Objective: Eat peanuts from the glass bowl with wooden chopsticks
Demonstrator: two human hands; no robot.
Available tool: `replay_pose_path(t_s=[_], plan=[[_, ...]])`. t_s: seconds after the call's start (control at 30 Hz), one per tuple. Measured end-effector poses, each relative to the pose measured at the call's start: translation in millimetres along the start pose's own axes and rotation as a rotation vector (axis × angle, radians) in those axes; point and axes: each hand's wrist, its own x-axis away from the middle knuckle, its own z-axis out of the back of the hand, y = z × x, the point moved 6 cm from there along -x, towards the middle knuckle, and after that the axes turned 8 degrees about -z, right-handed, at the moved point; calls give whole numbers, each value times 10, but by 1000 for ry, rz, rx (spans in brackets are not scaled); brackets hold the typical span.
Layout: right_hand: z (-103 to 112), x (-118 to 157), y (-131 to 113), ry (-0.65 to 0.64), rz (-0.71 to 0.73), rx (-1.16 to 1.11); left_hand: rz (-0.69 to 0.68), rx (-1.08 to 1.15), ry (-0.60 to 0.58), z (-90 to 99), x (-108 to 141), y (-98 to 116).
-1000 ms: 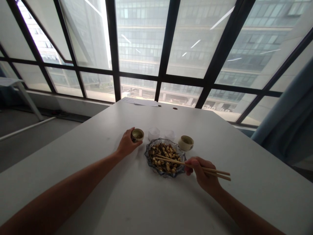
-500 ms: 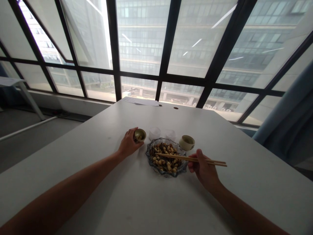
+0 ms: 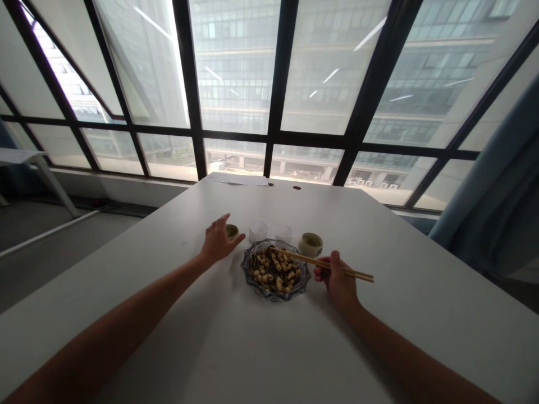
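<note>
Two-handed: with chopsticks (image 3: 309, 260) pinched in right grip (image 3: 339, 281), tips at nuts (image 3: 275, 270) in the dish (image 3: 245, 268) at twelve o'clock, squeeze lightly; with left grip (image 3: 216, 241) spread by cup (image 3: 231, 230) toward eleven o'clock, avoid nudging.

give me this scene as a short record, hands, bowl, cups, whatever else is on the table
left hand: spread open at the left cup; contact unclear
right hand: holding chopsticks, tips over the bowl
bowl: clear, scalloped rim, holding nuts and seeds
right cup: upright, behind the bowl
tubs: two, clear, between the cups
paper: table's far end
</note>
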Motion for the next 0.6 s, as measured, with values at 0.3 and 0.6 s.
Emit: replay_pose_path(t_s=[0.3,0.6], plan=[[-49,48,-61,-37,50,58,-131,-68,-262,-350,-456,504],[-134,91,-286,-56,191,104,-381,38,-194,-300,-453,530]])
